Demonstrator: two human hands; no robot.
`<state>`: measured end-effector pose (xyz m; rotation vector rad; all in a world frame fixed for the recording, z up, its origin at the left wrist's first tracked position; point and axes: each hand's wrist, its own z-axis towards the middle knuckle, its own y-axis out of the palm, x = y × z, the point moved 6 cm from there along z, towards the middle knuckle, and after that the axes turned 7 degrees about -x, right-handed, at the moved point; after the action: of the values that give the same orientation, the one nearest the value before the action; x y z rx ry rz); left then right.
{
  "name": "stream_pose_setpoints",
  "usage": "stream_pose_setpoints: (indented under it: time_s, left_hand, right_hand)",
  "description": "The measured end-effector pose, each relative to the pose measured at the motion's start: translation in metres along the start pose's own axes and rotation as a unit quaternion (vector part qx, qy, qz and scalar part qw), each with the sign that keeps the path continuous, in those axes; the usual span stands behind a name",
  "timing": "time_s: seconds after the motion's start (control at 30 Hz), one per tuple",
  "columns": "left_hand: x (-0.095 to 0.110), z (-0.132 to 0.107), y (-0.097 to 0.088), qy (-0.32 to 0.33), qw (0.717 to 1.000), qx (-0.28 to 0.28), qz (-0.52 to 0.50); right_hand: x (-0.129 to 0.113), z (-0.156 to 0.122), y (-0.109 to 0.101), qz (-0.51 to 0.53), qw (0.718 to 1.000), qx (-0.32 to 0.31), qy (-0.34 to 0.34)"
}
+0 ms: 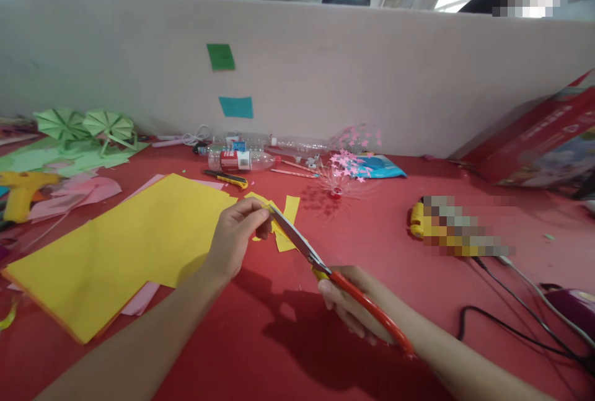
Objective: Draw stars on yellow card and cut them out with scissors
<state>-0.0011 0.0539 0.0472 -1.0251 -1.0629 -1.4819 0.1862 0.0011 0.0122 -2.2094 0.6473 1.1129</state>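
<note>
My right hand [356, 305] is wrapped round a pair of scissors with red handles [372, 311]. The blades point up and left, and their tips reach my left fingertips. A yellow bit shows beside the scissors at my right fingers; I cannot tell what it is. With thumb and forefinger, my left hand [237, 230] pinches a small piece of yellow paper [267, 206] at the blade tips. Most of that piece is hidden by the fingers. Just behind it, several yellow paper scraps [291, 209] lie on the red table [274, 339]. Large yellow sheets [153, 233] lie left of my left hand.
Behind the sheets are a yellow utility knife [227, 179] and plastic bottles [242, 160]. A pink star decoration [344, 168] and blue packet [383, 167] stand near the white partition [297, 66]. A yellow glue gun [21, 193] is left; a power strip [417, 220] with cables, right.
</note>
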Motion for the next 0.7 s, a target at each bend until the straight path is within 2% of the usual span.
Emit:
stream_pose_setpoints:
  time_s: [0.2,0.53,0.7]
  left_hand:
    - [0.0034,0.0006,0.0009,-0.002,1.0,-0.001,-0.001]
    - [0.003,0.0012,-0.0021,-0.01,1.0,0.0,0.003]
    - [0.0027,0.0013,-0.0017,-0.01,1.0,0.001,0.0]
  right_hand:
    - [-0.0053,-0.0036,-0.002,-0.001,1.0,0.008,-0.023]
    - [0.0032,-0.0003,-0.0041,-0.006,1.0,0.002,-0.017]
    - [-0.0008,-0.0008,-0.0036,0.002,1.0,0.003,-0.028]
